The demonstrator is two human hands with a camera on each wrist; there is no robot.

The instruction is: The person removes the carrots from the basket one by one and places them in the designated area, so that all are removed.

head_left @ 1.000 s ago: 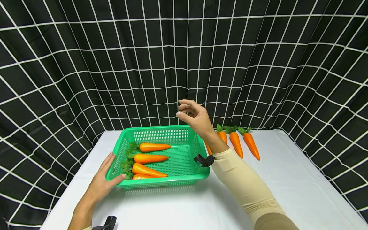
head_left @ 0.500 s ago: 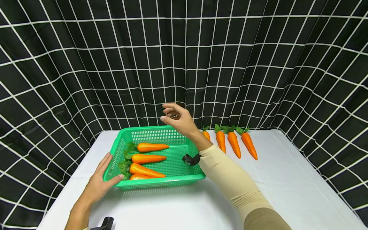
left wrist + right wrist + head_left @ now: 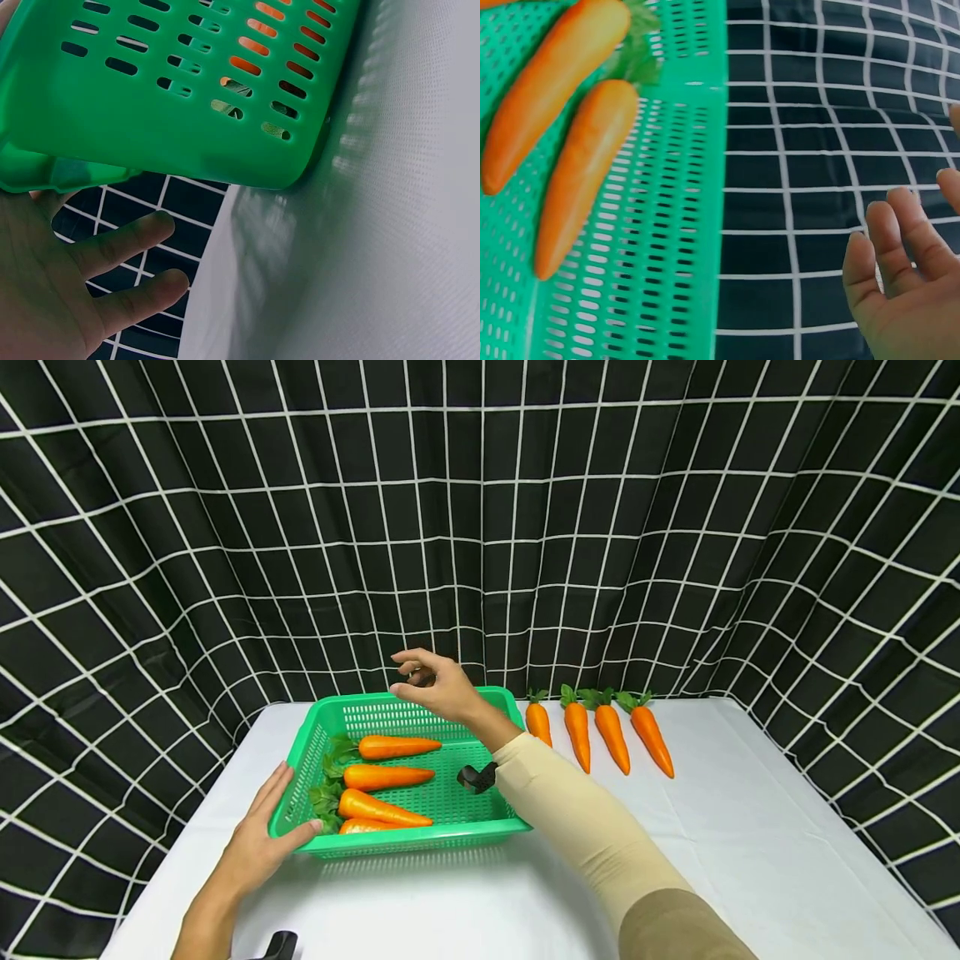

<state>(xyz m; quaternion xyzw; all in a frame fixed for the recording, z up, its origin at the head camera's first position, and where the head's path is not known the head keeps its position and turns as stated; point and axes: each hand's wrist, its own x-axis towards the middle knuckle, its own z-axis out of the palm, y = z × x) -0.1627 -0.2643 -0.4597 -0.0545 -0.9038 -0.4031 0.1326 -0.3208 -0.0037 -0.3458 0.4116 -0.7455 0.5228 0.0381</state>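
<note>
Several carrots with green tops lie in a green plastic basket (image 3: 480, 835), tips pointing right; one carrot (image 3: 388, 777) is near its middle. My left hand (image 3: 255, 843) rests at the basket's near left corner, thumb over the rim and fingers extended along the outside. In the left wrist view, two fingers (image 3: 127, 300) stand straight and spread below the basket wall. My right hand (image 3: 438, 687) hovers above the basket's far rim, fingers loosely bent around nothing. The right wrist view shows that hand (image 3: 911, 285) apart from the basket, and two carrots inside.
Several more carrots lie in a row on the white table (image 3: 735, 827) right of the basket, tops toward the back; the rightmost carrot (image 3: 652, 742) slants. Behind hangs a black curtain (image 3: 600, 527) with a white grid.
My right hand has moved left and slightly down over the basket's far side, uncovering more of the carrots on the table. My left hand keeps its place at the basket corner.
</note>
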